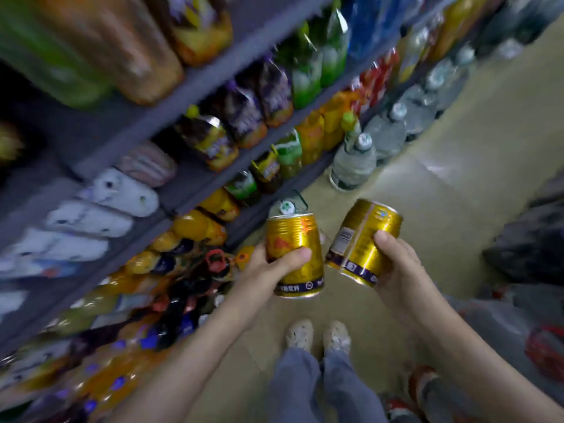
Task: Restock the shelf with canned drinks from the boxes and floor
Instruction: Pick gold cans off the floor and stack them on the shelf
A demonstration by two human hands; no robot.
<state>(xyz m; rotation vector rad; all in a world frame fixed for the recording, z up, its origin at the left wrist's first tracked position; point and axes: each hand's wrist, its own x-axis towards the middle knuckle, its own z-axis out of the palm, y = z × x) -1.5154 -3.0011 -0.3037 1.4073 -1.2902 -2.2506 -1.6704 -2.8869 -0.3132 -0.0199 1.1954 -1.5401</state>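
Note:
Each of my hands holds a gold drink can in front of me, above the floor. My left hand (268,270) grips one gold can (294,236) nearly upright, its top facing away from me. My right hand (396,264) grips a second gold can (364,236), tilted to the right with its barcode side showing. The two cans are close together but apart. The grey shelf (195,77) runs along my left, stocked with bottled drinks.
Large clear water jugs (354,163) stand in a row on the tan floor along the shelf base. Dark bags (531,239) lie on the floor at the right. Red-topped packs (546,352) sit at lower right. My feet (317,337) are below the cans.

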